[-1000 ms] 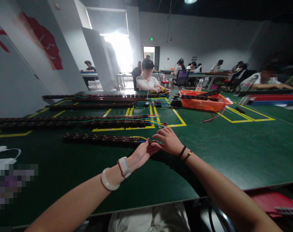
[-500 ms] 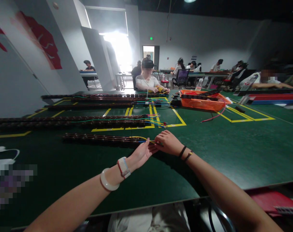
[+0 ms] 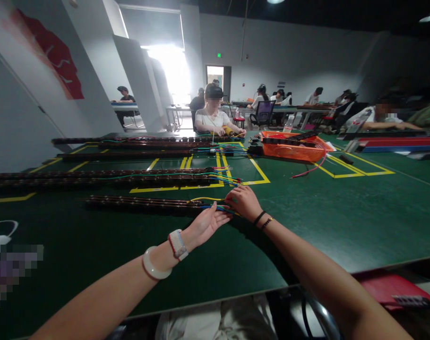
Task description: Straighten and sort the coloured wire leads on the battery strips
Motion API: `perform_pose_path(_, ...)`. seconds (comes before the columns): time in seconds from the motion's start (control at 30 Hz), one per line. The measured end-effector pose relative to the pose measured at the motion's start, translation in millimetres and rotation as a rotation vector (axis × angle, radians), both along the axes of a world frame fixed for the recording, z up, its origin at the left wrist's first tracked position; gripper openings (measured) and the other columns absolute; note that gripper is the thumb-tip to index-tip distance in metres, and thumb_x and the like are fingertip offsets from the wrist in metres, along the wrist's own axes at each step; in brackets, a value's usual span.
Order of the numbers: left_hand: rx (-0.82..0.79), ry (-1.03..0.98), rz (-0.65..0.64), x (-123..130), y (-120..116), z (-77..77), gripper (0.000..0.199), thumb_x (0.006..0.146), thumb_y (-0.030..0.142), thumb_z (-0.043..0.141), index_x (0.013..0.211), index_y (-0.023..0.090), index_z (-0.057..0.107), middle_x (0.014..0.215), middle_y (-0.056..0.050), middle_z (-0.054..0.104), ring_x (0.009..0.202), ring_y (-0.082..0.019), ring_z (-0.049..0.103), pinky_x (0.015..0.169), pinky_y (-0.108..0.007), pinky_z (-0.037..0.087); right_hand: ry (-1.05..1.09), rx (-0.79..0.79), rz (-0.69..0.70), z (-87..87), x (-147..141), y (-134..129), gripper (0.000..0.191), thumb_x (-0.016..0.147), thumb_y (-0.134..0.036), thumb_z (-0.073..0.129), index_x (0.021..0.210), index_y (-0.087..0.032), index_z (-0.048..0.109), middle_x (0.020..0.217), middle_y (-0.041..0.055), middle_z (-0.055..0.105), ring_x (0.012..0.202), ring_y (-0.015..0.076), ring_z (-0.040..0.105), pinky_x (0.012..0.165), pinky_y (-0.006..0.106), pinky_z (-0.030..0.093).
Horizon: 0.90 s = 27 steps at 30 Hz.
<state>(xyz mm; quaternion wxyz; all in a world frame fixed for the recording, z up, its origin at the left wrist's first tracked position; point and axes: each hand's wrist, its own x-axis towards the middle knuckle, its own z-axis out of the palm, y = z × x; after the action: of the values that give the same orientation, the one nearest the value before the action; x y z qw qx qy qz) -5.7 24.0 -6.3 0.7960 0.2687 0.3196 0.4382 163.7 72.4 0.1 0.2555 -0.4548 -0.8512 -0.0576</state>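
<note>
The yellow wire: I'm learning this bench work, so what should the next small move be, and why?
I would probably have the right hand ease the yellow wire slightly farther from the blue wire: the yellow one runs apart into the right hand's pinch, while the blue one lies lower, leading toward the open left hand.

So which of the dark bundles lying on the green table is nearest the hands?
The frontmost bundle: its yellow wire runs to the right hand. The other bundles lie farther back.

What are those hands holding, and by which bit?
The right hand pinches the yellow wire toward its right end. The left hand is open; whether it holds the blue wire is unclear.
</note>
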Motion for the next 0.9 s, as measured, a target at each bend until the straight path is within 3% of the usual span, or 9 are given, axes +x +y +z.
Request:
perform_pose_path(0.17, -0.007, 0.009, -0.007, -0.1, 1.3, -0.9, 0.026, 0.093, 0.024, 0.041, 0.098, 0.004, 0.057, 0.1, -0.021, 0.066, 0.099, -0.024, 0.064, 0.1, -0.042, 0.042, 0.002, 0.0, -0.047, -6.7, -3.4, 11.6, 0.008, 0.082, -0.03, 0.066, 0.079, -0.023, 0.069, 0.088, 0.0021, 0.067, 0.09, 0.0194, 0.053, 0.081, 0.032, 0.033)
perform_pose_path(0.43, -0.021, 0.015, -0.026, -0.7, 1.5, 0.5, 0.029, 0.092, 0.027, 0.042, 0.098, 0.004, 0.058, 0.104, -0.022, 0.064, 0.102, -0.025, 0.062, 0.101, -0.041, 0.041, 0.002, -0.019, 0.1, -13.8, 8.5, 19.9, 0.014, 0.087, -0.024, 0.059, 0.091, -0.028, 0.072, 0.099, 0.0023, 0.067, 0.096, 0.0187, 0.053, 0.091, 0.035, 0.031)
perform_pose_path(0.6, -0.035, 0.024, -0.016, -1.2, 2.5, -0.8, 0.027, 0.093, 0.026, 0.041, 0.101, 0.004, 0.056, 0.104, -0.021, 0.064, 0.1, -0.024, 0.063, 0.099, -0.04, 0.043, 0.043, 0.01, 0.196, -2.3, 16.8, 9.5, 0.022, 0.088, -0.029, 0.058, 0.108, -0.025, 0.065, 0.111, 0.0052, 0.062, 0.102, 0.0192, 0.052, 0.092, 0.035, 0.033)
perform_pose_path(0.77, 0.025, -0.004, -0.046, -2.5, 1.6, -3.0, 0.028, 0.093, 0.025, 0.039, 0.099, 0.005, 0.058, 0.1, -0.019, 0.066, 0.095, -0.022, 0.065, 0.098, -0.038, 0.044, -0.047, 0.005, 0.343, 22.2, 24.6, -7.6, 0.03, 0.085, -0.049, 0.056, 0.09, -0.021, 0.066, 0.1, 0.0068, 0.06, 0.095, 0.0197, 0.05, 0.09, 0.035, 0.032)
perform_pose_path(0.9, 0.013, 0.004, -0.049, -1.6, 1.3, -1.4, 0.028, 0.093, 0.026, 0.039, 0.097, 0.005, 0.058, 0.101, -0.019, 0.066, 0.095, -0.022, 0.064, 0.098, -0.038, 0.043, -0.175, 0.011, 0.389, 26.0, 25.2, -11.1, 0.029, 0.085, -0.046, 0.056, 0.076, -0.02, 0.066, 0.088, 0.0052, 0.059, 0.086, 0.0184, 0.049, 0.089, 0.035, 0.03)
